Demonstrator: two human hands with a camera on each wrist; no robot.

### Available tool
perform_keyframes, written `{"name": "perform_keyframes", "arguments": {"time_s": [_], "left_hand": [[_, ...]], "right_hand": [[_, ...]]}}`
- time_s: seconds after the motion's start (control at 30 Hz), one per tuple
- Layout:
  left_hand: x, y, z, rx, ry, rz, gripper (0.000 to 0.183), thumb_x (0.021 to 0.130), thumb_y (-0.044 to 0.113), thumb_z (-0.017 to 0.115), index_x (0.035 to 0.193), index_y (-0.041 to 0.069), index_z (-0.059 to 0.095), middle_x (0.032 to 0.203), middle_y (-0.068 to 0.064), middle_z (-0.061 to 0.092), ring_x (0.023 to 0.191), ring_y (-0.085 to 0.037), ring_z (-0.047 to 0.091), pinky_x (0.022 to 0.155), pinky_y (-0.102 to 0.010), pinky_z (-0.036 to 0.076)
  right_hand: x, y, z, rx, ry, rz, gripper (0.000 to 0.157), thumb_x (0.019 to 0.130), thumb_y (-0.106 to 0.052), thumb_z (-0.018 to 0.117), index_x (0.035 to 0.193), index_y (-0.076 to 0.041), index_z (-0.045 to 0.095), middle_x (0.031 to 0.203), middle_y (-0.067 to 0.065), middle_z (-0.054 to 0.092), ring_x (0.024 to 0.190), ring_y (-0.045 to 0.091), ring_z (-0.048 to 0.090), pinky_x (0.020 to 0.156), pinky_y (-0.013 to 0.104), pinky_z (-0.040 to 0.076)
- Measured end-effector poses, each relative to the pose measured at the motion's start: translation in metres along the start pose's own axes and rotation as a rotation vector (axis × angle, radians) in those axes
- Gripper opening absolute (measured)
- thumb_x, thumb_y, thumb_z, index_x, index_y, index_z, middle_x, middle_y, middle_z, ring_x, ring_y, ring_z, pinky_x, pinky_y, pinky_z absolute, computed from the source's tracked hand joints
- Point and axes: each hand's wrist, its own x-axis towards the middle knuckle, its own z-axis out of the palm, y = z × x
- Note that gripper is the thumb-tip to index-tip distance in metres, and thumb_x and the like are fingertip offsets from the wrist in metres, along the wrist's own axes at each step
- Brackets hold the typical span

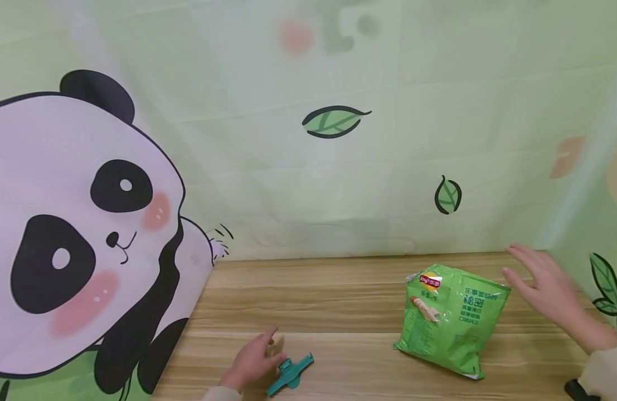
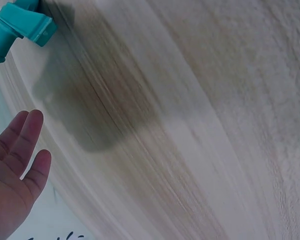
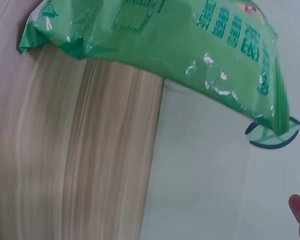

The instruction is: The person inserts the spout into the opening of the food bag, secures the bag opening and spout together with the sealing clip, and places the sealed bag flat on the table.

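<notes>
A green bag of chips (image 1: 451, 320) stands upright on the right part of the wooden table, its printed face toward me. My right hand (image 1: 544, 284) is held just beyond the bag's right side, fingers extended and nothing in them. In the right wrist view the bag (image 3: 165, 55) fills the top, and only fingertips (image 3: 299, 205) show at the right edge. A teal bag clip (image 1: 290, 374) lies near the table's front. Beside its left end is my left hand (image 1: 255, 356), fingers loosely stretched and holding nothing; the left wrist view shows this hand (image 2: 12, 175) apart from the clip (image 2: 25, 25).
Wood-grain boards form the table (image 1: 338, 301). Behind it hangs a pale green backdrop (image 1: 238, 167) with printed leaves, and a large printed panda (image 1: 137, 139) covers the left side. More printed leaves (image 1: 606, 284) appear at the right.
</notes>
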Motion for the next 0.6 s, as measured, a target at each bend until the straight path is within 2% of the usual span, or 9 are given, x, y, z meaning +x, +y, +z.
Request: {"name": "perform_keyframes", "arguments": {"time_s": [0.2, 0.47, 0.6], "left_hand": [[0.001, -0.001, -0.001, -0.019, -0.026, 0.009, 0.068, 0.077, 0.038, 0.065, 0.130, 0.004, 0.038, 0.101, -0.014, 0.059, 0.078, -0.021, 0.056, 0.066, -0.039, 0.045], [0.004, -0.004, 0.001, -0.031, -0.069, 0.016, 0.063, 0.080, 0.038, 0.062, 0.129, 0.005, 0.041, 0.101, -0.011, 0.060, 0.075, -0.016, 0.055, 0.064, -0.034, 0.044], [0.003, -0.001, 0.001, -0.051, -0.105, 0.002, 0.059, 0.080, 0.038, 0.062, 0.125, 0.004, 0.046, 0.099, -0.010, 0.061, 0.074, -0.015, 0.054, 0.062, -0.033, 0.043]], "right_hand": [[0.003, -0.011, 0.000, -0.005, 0.044, -0.030, 0.044, 0.083, -0.016, 0.058, 0.122, 0.001, 0.047, 0.120, 0.027, 0.047, 0.104, 0.044, 0.041, 0.086, 0.058, 0.028], [0.005, -0.024, 0.000, 0.028, 0.066, -0.049, 0.040, 0.081, -0.014, 0.060, 0.117, 0.001, 0.051, 0.118, 0.026, 0.049, 0.105, 0.043, 0.042, 0.089, 0.058, 0.029], [0.006, -0.029, 0.003, 0.029, 0.084, -0.072, 0.039, 0.078, -0.012, 0.062, 0.114, 0.000, 0.054, 0.117, 0.023, 0.051, 0.105, 0.038, 0.043, 0.093, 0.052, 0.030]]}}
